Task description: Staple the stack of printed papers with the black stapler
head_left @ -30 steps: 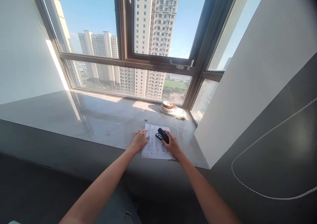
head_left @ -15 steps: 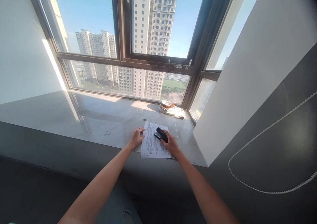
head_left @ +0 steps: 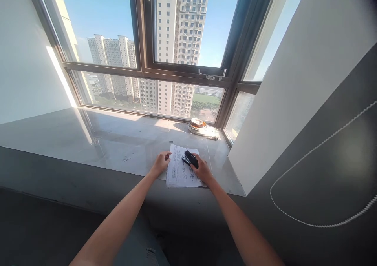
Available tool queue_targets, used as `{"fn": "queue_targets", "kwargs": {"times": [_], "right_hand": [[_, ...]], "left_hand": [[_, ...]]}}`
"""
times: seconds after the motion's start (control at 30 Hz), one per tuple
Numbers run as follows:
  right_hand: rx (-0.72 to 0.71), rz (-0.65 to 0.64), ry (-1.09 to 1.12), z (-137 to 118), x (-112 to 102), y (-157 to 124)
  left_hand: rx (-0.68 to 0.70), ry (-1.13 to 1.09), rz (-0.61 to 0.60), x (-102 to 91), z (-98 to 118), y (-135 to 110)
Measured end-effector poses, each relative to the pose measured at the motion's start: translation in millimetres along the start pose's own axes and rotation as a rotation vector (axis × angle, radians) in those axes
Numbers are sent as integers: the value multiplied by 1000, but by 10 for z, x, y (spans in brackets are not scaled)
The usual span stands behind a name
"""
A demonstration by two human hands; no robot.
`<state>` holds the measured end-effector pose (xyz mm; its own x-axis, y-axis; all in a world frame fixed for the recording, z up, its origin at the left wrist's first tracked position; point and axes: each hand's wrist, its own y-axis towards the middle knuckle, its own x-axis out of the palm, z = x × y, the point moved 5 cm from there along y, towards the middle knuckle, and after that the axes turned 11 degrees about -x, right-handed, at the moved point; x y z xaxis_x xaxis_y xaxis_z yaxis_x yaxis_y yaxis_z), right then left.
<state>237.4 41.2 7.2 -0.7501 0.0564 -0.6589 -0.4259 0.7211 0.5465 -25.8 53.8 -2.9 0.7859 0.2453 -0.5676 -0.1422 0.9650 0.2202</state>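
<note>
While the printed sheets [head_left: 179, 172] are lying on the near right part of the grey window sill [head_left: 118, 140], a small black stapler [head_left: 190, 159] is sitting across their far right area, mouth facing left. The right hand [head_left: 202, 171] is wrapping it from the near side; the left hand [head_left: 160, 164] is curling against the sheets' left edge, its grip unclear.

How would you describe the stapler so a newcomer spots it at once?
On the grey window sill, near its right end, lies a printed sheet. The stapler sits on it in the right hand: the only small black thing there.
</note>
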Motion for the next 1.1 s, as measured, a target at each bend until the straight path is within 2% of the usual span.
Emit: {"fn": "queue_targets", "kwargs": {"times": [0.17, 0.6, 1.1], "right_hand": [[22, -28, 12, 18, -1, 3], [19, -24, -5, 34, 6, -9], [62, -48, -34, 22, 0, -22]], "left_hand": [[3, -13, -37, 9, -21, 13], [11, -23, -7, 17, -19, 19], [-9, -29, -26, 7, 34, -27]]}}
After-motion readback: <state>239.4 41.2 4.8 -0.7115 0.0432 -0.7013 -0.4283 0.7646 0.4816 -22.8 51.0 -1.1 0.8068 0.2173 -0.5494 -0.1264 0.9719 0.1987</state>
